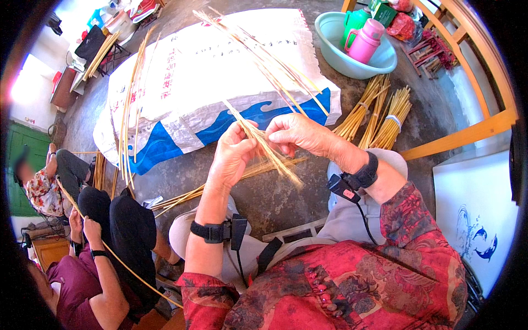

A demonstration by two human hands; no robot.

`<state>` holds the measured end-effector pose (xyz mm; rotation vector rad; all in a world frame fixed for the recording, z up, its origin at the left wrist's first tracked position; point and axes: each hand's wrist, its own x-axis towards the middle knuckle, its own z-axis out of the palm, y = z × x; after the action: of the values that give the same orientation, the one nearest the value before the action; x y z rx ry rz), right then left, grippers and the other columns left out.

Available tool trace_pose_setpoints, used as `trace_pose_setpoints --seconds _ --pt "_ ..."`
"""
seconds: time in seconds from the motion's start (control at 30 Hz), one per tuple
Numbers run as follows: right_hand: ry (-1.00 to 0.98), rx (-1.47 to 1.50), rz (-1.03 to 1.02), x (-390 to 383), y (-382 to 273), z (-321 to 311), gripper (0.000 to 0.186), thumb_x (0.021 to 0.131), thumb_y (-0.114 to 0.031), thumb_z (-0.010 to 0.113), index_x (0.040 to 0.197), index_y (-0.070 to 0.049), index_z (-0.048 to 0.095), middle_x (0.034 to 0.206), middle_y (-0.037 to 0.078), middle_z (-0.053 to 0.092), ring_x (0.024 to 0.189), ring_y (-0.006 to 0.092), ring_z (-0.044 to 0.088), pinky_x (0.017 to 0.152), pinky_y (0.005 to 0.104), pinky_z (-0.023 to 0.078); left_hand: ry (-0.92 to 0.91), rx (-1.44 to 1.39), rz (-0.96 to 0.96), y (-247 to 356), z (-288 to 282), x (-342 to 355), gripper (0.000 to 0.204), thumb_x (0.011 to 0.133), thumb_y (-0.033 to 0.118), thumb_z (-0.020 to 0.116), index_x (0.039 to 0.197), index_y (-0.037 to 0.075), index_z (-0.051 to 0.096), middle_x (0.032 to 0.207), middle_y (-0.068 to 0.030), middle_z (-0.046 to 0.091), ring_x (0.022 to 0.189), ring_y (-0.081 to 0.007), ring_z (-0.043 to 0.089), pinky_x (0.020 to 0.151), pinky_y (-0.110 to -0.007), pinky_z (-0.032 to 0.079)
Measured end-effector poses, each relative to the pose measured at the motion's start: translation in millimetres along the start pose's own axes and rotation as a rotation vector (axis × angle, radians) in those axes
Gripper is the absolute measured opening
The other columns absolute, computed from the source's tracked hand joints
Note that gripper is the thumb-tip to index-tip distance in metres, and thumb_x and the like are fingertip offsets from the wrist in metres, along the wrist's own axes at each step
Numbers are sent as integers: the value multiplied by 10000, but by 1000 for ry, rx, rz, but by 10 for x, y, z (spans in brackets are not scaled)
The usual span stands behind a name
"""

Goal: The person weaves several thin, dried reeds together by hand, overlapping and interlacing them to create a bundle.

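A thin bunch of pale straw-like stalks (282,168) slants between my hands in front of my knees, its frayed end pointing down and right. My left hand (234,154) is closed round the bunch from the left, thumb and fingers pinched together. From the right, my right hand (300,135) pinches the same bunch close to the left one; its fingertips are partly hidden. Just beyond both hands lies a large white woven sack (220,71) with a blue wave band, and loose long stalks (258,63) rest across it.
Tied bundles of stalks (393,118) lie right of the sack. Behind them, a light-blue basin (330,49) holds a pink thermos (364,43) and a green one. A wooden frame (462,133) stands at right. At left, a co-worker in a maroon top (77,283) holds a long stalk; another person sits beyond.
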<state>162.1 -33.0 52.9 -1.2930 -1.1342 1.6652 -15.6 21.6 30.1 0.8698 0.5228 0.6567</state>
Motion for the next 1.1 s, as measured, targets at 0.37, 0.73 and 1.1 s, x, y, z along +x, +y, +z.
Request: trace_pose_setpoints --seconds 0.37,0.73,1.1 --pt "53 -37 -6 32 56 3 169 801 -168 524 844 -8 556 675 36 560 448 67 477 407 195 389 -37 -170 -54 -81 -43 -15 259 781 7 483 1040 8 471 864 -65 566 681 -115 531 606 -271 474" --pt "44 -51 -15 44 112 -14 189 813 -188 531 844 -4 560 658 29 547 451 75 478 413 202 381 -30 -184 -110 -112 -27 3 145 787 34 543 928 1 528 780 -57 571 647 -110 533 588 -272 475" --pt "54 -149 18 62 220 54 162 762 -166 598 802 -12 566 659 39 563 490 95 527 463 230 458 39 -12 -141 -178 -78 -8 97 774 19 563 853 26 507 744 -36 541 609 -103 510 560 -258 465"
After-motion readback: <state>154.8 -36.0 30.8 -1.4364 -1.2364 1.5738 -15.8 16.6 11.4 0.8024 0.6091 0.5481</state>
